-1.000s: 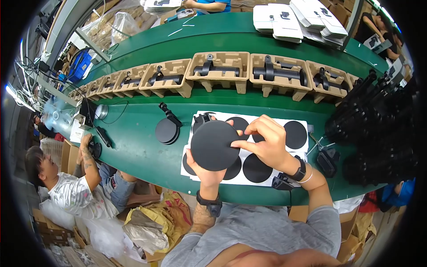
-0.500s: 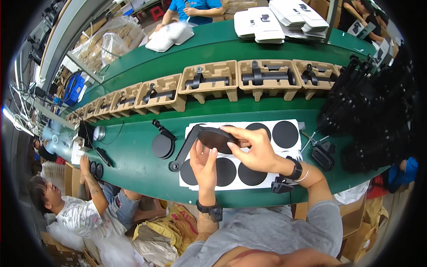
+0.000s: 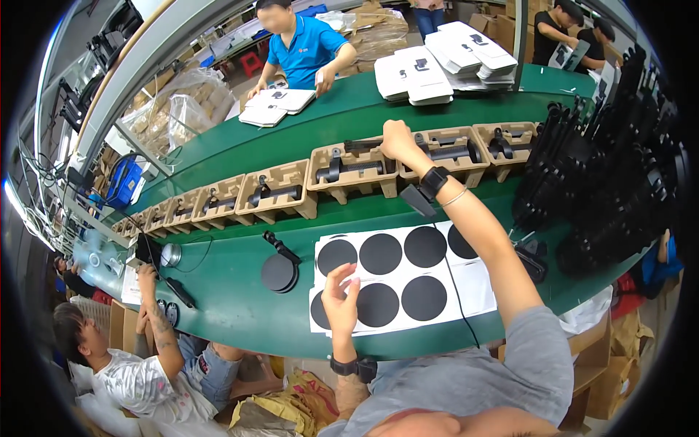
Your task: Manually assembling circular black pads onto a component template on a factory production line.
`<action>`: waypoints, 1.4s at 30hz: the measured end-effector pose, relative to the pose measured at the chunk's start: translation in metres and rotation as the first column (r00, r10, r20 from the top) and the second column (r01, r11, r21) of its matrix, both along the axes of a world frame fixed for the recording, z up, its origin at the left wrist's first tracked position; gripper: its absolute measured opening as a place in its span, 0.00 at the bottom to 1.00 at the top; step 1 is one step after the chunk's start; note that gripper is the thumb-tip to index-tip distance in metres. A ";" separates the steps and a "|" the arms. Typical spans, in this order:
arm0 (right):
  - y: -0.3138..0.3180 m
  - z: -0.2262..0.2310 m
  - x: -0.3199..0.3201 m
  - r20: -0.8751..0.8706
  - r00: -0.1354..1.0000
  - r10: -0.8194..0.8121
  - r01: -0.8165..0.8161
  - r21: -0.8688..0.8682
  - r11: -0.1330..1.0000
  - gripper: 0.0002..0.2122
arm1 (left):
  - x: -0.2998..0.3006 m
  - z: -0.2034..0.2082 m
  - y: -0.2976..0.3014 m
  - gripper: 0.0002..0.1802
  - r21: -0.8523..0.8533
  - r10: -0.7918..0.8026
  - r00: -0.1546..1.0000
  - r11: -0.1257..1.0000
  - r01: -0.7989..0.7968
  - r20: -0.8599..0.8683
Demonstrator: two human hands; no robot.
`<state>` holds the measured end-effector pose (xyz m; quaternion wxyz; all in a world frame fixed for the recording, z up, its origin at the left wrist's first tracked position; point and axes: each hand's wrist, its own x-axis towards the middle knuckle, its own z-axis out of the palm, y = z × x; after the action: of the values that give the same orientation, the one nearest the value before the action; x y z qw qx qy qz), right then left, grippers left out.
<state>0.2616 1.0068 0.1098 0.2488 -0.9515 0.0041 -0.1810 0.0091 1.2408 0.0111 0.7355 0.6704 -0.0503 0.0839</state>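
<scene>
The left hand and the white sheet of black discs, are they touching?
Touching. The head view shows the left hand lying flat on the white sheet of black discs, its fingers pressed on the near-left part, with no gap visible.

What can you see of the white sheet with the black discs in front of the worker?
The white sheet lies flat on the green table, at its near edge. It looks like thin backing paper carrying round, matte black discs in two rows, four above and three or so below; bare white shows at its right end. The left hand rests on its lower left part, fingers over a disc. A thin black cable crosses it. The right hand is away at a cardboard tray.
</scene>
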 end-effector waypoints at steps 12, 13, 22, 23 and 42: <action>-0.035 -0.066 -0.051 -0.058 0.998 -0.036 0.017 -0.303 0.953 0.17 | -0.006 -0.028 -0.032 0.27 0.797 -0.084 0.984 0.599 -0.078 0.159; -0.034 -0.061 -0.058 -0.102 0.994 -0.041 0.003 -0.351 0.936 0.17 | -0.008 -0.030 -0.033 0.28 0.856 -0.107 0.983 0.511 -0.075 0.149; 0.043 -0.122 -0.165 0.060 0.695 0.717 -0.714 -0.061 0.697 0.18 | 0.001 -0.012 0.000 0.30 0.840 -0.101 0.990 0.541 -0.031 0.102; 0.045 -0.120 -0.166 0.094 0.688 0.719 -0.721 -0.025 0.693 0.17 | 0.001 -0.011 0.005 0.30 0.835 -0.073 0.994 0.550 -0.025 0.078; 0.091 -0.103 -0.188 0.229 0.680 0.697 -0.716 0.000 0.699 0.09 | -0.018 0.019 0.038 0.28 0.862 0.046 0.999 0.506 -0.024 0.001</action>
<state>0.0734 1.0977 0.0067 0.3406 -0.8422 -0.3815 -0.1706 -0.0089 1.2789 0.0296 0.3042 0.9489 -0.0637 0.0553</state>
